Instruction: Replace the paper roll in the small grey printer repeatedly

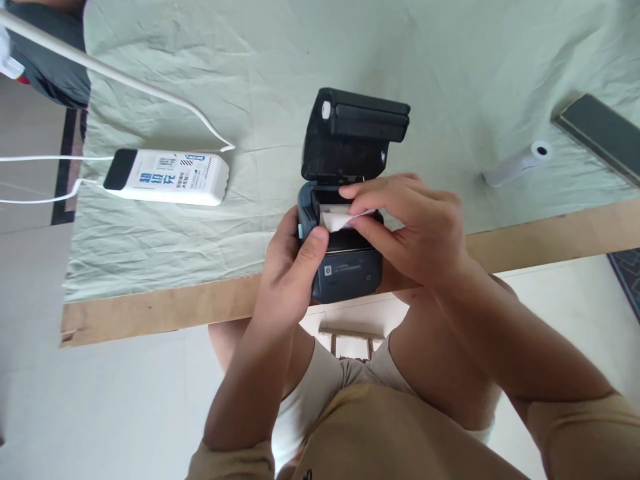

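Note:
A dark portable printer [347, 273] sits at the table's front edge with its lid [353, 133] raised. My left hand [295, 267] is closed around the printer's left side, its thumb on the rim of the paper bay. Inside the bay lies white paper [336, 219], with a loose end lifted up. My right hand [410, 220] reaches in from the right, thumb and fingers pinching that paper end. The part of the paper deeper in the bay is hidden by the fingers.
On the left lies a white power strip [175, 177] with white cables [125, 80]. To the right are a white paper roll [517, 163] and a dark flat box [603, 133]. A wrinkled green cloth [250, 40] covers the table behind its wooden edge [200, 300]. Another person's dark clothing [53, 50] shows top left.

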`<state>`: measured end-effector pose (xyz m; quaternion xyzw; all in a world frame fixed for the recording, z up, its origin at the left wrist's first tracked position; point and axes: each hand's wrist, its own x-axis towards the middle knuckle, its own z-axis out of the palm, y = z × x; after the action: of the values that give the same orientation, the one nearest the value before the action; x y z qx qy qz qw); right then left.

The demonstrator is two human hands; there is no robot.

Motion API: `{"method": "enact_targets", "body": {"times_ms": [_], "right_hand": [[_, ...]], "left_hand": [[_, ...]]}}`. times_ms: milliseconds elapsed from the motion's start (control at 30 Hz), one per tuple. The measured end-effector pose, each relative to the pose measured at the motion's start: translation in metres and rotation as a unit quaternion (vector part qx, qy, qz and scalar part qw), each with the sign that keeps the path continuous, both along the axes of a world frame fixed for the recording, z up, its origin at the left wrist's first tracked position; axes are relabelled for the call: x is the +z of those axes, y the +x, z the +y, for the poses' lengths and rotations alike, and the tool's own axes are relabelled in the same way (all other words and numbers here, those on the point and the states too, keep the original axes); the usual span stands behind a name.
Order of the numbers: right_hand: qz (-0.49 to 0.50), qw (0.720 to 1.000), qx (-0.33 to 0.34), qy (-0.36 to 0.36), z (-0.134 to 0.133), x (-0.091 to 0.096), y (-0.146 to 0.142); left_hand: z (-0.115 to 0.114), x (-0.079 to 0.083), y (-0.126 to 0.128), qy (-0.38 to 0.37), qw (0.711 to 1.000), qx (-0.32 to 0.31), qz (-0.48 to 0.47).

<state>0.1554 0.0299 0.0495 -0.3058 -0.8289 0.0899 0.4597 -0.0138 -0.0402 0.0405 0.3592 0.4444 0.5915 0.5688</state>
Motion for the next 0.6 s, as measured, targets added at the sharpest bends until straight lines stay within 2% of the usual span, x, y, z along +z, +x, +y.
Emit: {"method": "enact_targets", "body": {"times_ms": [167, 333, 600], "right_hand": [[0.031, 0.999, 0.032, 0.019, -0.007, 0.002, 0.004], [0.034, 0.996, 0.081, 0.023, -0.018, -0.002, 0.009], [0.024, 0.994, 0.104, 0.0, -0.02, -0.011, 0.012]], "left_hand": [[-0.001, 0.002, 0.0, -0.009, 1.0, 0.009, 0.004], [-0.002, -0.001, -0.002, 0.008, 1.0, -0.012, -0.025], [-0.001, -0.004, -0.006, -0.02, 0.999, -0.015, 0.031]]}}
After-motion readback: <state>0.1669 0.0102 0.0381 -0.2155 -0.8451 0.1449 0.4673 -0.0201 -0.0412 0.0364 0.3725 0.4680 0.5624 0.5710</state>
